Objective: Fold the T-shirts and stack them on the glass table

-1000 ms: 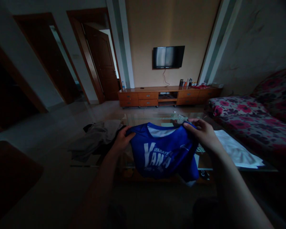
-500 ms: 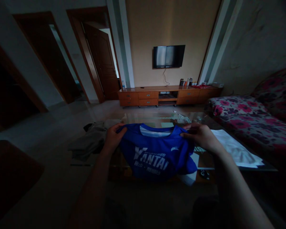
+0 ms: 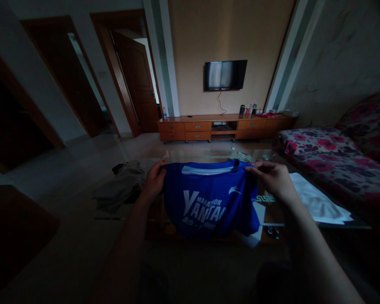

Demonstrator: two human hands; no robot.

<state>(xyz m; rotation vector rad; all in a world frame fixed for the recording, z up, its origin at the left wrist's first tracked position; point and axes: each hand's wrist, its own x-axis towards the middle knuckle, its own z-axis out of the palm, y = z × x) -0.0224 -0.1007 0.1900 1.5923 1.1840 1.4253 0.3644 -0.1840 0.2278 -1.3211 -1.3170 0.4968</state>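
A blue T-shirt (image 3: 205, 202) with white lettering on its chest hangs in front of me, held up by its shoulders over a glass coffee table (image 3: 345, 223). My left hand (image 3: 154, 180) grips its left shoulder. My right hand (image 3: 272, 179) pinches its right shoulder. The shirt's lower part droops toward the table's near edge.
A grey heap of clothes (image 3: 123, 188) lies on the table's left end and a white garment (image 3: 316, 202) on its right. A floral sofa (image 3: 332, 152) stands at the right. A wooden TV cabinet (image 3: 221, 126) and wall TV (image 3: 225, 74) are at the far wall, doorways at left.
My hands spread the shirt wider, dipped it toward the table, then lifted it again so its top edge is pulled straight and the lettering faces me.
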